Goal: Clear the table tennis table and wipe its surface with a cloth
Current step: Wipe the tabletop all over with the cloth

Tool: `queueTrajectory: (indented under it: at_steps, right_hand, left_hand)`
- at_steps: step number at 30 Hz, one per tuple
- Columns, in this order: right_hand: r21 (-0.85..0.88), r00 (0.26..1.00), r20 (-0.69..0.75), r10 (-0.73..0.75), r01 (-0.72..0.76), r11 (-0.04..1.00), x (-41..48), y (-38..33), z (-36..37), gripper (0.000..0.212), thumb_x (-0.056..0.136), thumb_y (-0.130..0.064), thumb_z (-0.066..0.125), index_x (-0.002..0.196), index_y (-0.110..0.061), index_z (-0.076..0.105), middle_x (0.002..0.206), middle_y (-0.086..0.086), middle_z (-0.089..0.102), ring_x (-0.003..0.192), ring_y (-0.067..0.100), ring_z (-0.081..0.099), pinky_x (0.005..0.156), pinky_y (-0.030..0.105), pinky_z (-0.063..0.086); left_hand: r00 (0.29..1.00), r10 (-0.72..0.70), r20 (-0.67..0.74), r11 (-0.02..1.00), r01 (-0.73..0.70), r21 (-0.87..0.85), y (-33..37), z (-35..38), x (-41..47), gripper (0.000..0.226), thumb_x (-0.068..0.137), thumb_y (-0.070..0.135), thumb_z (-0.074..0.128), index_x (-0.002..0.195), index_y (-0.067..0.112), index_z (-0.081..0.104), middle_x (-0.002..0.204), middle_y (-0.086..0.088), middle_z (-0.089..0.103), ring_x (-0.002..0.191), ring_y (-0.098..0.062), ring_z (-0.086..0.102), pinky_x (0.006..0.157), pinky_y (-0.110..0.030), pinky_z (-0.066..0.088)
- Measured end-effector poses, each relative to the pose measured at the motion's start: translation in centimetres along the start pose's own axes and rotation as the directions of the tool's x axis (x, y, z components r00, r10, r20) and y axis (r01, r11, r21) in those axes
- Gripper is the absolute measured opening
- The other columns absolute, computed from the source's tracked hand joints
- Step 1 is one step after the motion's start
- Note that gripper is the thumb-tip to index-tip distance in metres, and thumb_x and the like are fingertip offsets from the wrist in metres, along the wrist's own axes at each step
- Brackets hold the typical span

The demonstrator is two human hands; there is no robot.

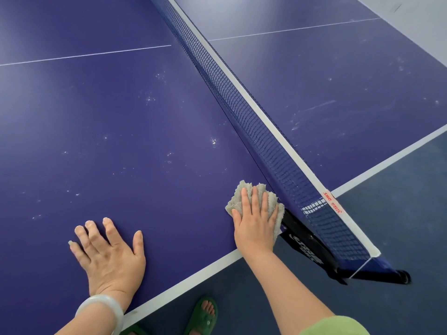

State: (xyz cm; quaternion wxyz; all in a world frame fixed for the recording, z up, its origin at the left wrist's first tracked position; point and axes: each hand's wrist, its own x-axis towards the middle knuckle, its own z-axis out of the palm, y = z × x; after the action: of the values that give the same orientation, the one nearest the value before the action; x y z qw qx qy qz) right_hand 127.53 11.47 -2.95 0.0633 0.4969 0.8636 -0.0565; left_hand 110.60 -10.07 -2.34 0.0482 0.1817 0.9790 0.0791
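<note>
The blue table tennis table (116, 131) fills most of the head view, with pale specks and smears on its surface. A crumpled beige cloth (242, 192) lies on the table near its front edge, right beside the foot of the net. My right hand (256, 223) presses flat on the cloth with straight fingers. My left hand (108, 255) rests palm-down on the bare table to the left, fingers spread; a pale bangle is on that wrist.
The dark blue net (254, 126) with a white top band runs diagonally from top centre to lower right, held by a black clamp post (312, 252) overhanging the table edge. White edge line (193, 279) borders the table. Below are grey-blue floor and my green sandals (202, 315).
</note>
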Motion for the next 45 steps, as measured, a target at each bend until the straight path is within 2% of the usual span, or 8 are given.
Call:
queueTrajectory:
  at_steps: [11,17,25,34,36,41,43,45]
  right_hand:
    - [0.085,0.995,0.019,0.095,-0.097,0.992,2.9,-1.9,-0.9,0.066,0.101,-0.054,0.012,0.155,-0.029,-0.016,0.164,-0.001,-0.019,0.150,0.025,-0.020,0.118,0.061,-0.003]
    - [0.016,0.973,0.012,-0.228,0.228,0.973,1.1,-2.5,0.0,0.064,0.098,-0.055,-0.003,0.157,-0.030,-0.008,0.165,-0.004,-0.015,0.151,0.023,-0.019,0.120,0.057,-0.007]
    - [0.031,0.999,-0.004,0.038,-0.037,0.999,6.9,-0.8,-1.1,0.064,0.101,-0.054,0.011,0.157,-0.029,-0.010,0.164,0.000,-0.017,0.152,0.025,-0.013,0.120,0.059,-0.002]
    - [-0.007,0.851,0.005,-0.525,0.525,0.851,3.0,-2.2,-0.4,0.060,0.104,-0.052,0.006,0.159,-0.028,0.005,0.166,-0.006,-0.004,0.153,0.016,-0.008,0.121,0.046,-0.006]
    - [-0.052,0.877,-0.007,-0.480,0.479,0.876,4.3,-0.5,-0.7,0.061,0.102,-0.053,0.004,0.158,-0.029,0.005,0.166,-0.006,-0.004,0.153,0.016,-0.007,0.121,0.046,-0.007]
    - [0.020,0.999,-0.014,0.046,-0.046,0.999,8.9,-3.2,-1.7,0.063,0.102,-0.050,0.009,0.157,-0.025,-0.009,0.165,0.001,-0.014,0.151,0.021,-0.016,0.122,0.053,-0.003]
    - [0.082,0.999,-0.020,0.036,-0.035,0.996,8.1,-7.0,-1.5,0.064,0.102,-0.050,0.009,0.156,-0.023,-0.012,0.164,0.003,-0.016,0.151,0.023,-0.018,0.121,0.054,-0.001]
    - [0.065,0.974,-0.037,-0.224,0.226,0.972,5.5,-10.4,-0.7,0.064,0.100,-0.051,0.005,0.155,-0.024,-0.011,0.163,0.002,-0.016,0.150,0.023,-0.019,0.121,0.055,-0.003]
  left_hand:
    - [1.000,-0.010,0.019,1.000,0.010,0.018,0.0,0.0,0.1,0.086,0.087,0.059,0.017,0.147,-0.003,0.026,0.153,-0.030,0.016,0.147,-0.041,0.000,0.120,-0.054,-0.005]
    - [1.000,-0.005,-0.006,1.000,0.005,-0.004,-0.2,0.3,0.0,0.086,0.088,0.059,0.018,0.145,-0.005,0.029,0.152,-0.032,0.019,0.147,-0.042,0.002,0.120,-0.056,-0.003]
    - [1.000,0.001,-0.020,1.000,-0.001,-0.002,-0.2,0.4,0.1,0.085,0.088,0.057,0.022,0.144,-0.006,0.030,0.150,-0.032,0.021,0.146,-0.044,0.005,0.120,-0.056,-0.001]
    - [1.000,0.006,-0.021,1.000,-0.006,-0.010,0.1,0.0,0.1,0.085,0.087,0.056,0.024,0.142,-0.008,0.037,0.149,-0.033,0.025,0.146,-0.044,0.008,0.120,-0.056,0.000]
    - [1.000,0.004,-0.008,1.000,-0.004,-0.001,0.2,0.0,0.1,0.085,0.087,0.056,0.023,0.143,-0.007,0.036,0.150,-0.032,0.024,0.147,-0.044,0.007,0.120,-0.056,0.000]
    - [1.000,0.008,0.018,0.999,-0.009,0.033,0.2,-0.1,0.2,0.084,0.088,0.056,0.021,0.144,-0.006,0.036,0.150,-0.032,0.024,0.147,-0.043,0.008,0.120,-0.058,0.003]
    - [1.000,0.003,0.030,0.999,-0.005,0.044,0.2,-0.1,0.2,0.084,0.089,0.056,0.021,0.144,-0.005,0.036,0.151,-0.031,0.024,0.147,-0.043,0.008,0.120,-0.057,0.004]
    - [0.999,0.001,0.035,0.999,-0.003,0.046,0.2,-0.2,0.2,0.083,0.089,0.056,0.022,0.144,-0.004,0.037,0.151,-0.031,0.025,0.148,-0.042,0.009,0.120,-0.057,0.005]
